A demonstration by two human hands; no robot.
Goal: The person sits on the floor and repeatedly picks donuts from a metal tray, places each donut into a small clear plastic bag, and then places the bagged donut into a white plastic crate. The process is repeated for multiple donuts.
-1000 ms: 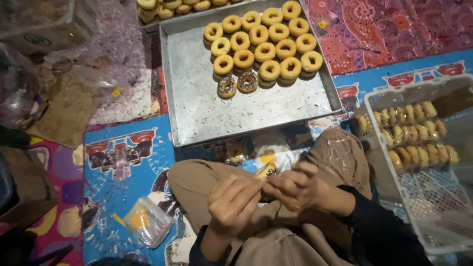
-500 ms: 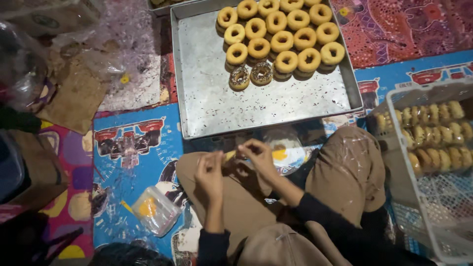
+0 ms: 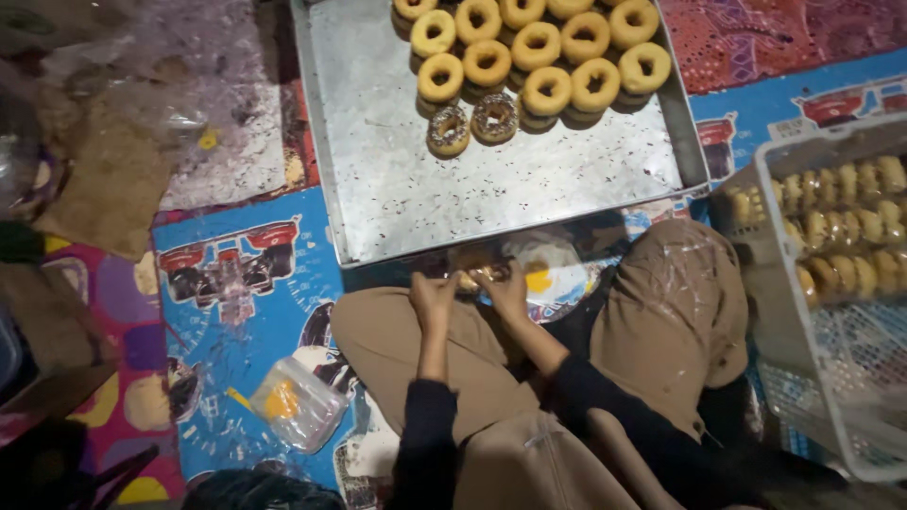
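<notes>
Head view, lower centre: both hands — left hand (image 3: pixel 433 295), right hand (image 3: pixel 507 288) — pinch a doughnut (image 3: pixel 479 273); squeezed fingers could crush it — or drop it short of the metal tray (image 3: pixel 529 184).

doughnut tray (image 3: pixel 378 189) cropped, basket (image 3: pixel 784 321) cropped

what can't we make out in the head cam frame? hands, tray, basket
- Head view: what the left hand and right hand hold is small and blurred, partly covered by the fingers; grip unclear.
- Metal tray: far end cut off by the top edge, so the ring doughnuts can't be fully counted.
- White basket: cut off by the right edge; its contents are blurred.
</notes>
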